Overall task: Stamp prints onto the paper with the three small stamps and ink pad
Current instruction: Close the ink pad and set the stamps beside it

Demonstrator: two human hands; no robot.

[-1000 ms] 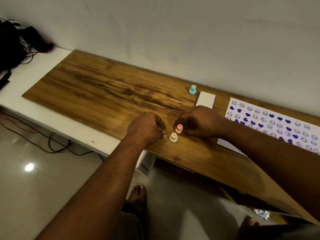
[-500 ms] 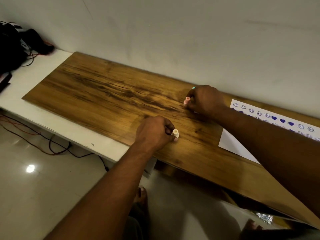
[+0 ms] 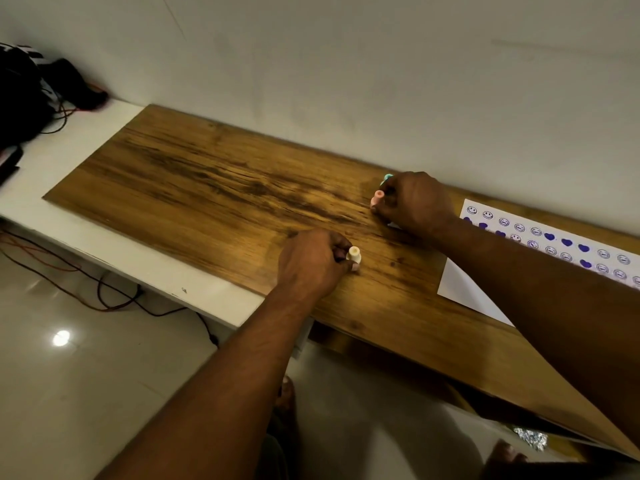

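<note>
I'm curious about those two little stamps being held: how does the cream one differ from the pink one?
The small cream plastic stamp is pinched by the left hand near the wooden board's front; the small pink plastic stamp is in the right hand, farther back near the wall. The cream one is paler. Both share a knobbed shape and stand roughly upright.

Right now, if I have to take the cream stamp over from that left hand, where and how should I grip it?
Probably by the narrow neck just under the round top of the cream stamp, pinching from above and from its right side. It stands upright on the wooden board, and the left hand covers its left side, so only the top and right flank are free.
</note>
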